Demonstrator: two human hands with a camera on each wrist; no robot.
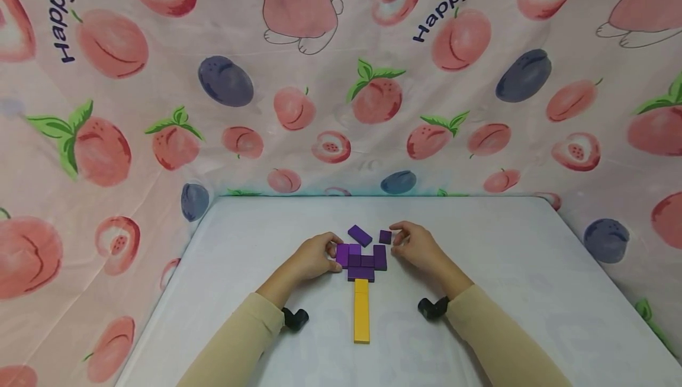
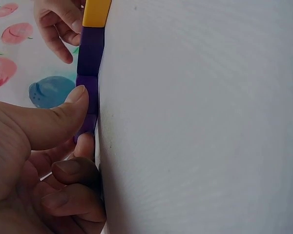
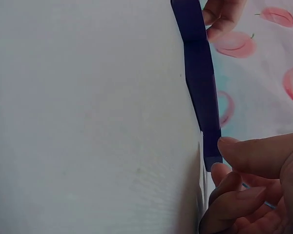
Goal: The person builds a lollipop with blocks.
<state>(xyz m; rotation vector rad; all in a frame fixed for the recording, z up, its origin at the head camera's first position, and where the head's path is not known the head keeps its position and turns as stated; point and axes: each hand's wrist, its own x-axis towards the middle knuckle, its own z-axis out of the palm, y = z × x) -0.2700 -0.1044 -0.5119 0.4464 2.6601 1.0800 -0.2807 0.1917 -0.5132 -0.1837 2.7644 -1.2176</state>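
Note:
My left hand (image 1: 314, 255) pinches a purple block (image 1: 342, 256) at the left side of a flat group of purple blocks. In the left wrist view, the thumb (image 2: 63, 119) lies on one end of it and a fingertip on the other. My right hand (image 1: 418, 245) is beside a small purple cube (image 1: 385, 236), fingers loosely bent. Whether its fingertips touch the cube is unclear. Below the group, a yellow strip (image 1: 361, 316) with a seam near its top runs toward the front. A loose purple block (image 1: 359, 235) lies tilted above the group.
Another purple block (image 1: 380, 258) stands lengthwise at the group's right side, and a wide one (image 1: 360, 273) lies along its bottom. The white table (image 1: 479, 239) reaches back to a fruit-print cloth (image 1: 330, 97). Black wrist cameras (image 1: 433, 308) sit near both sleeves.

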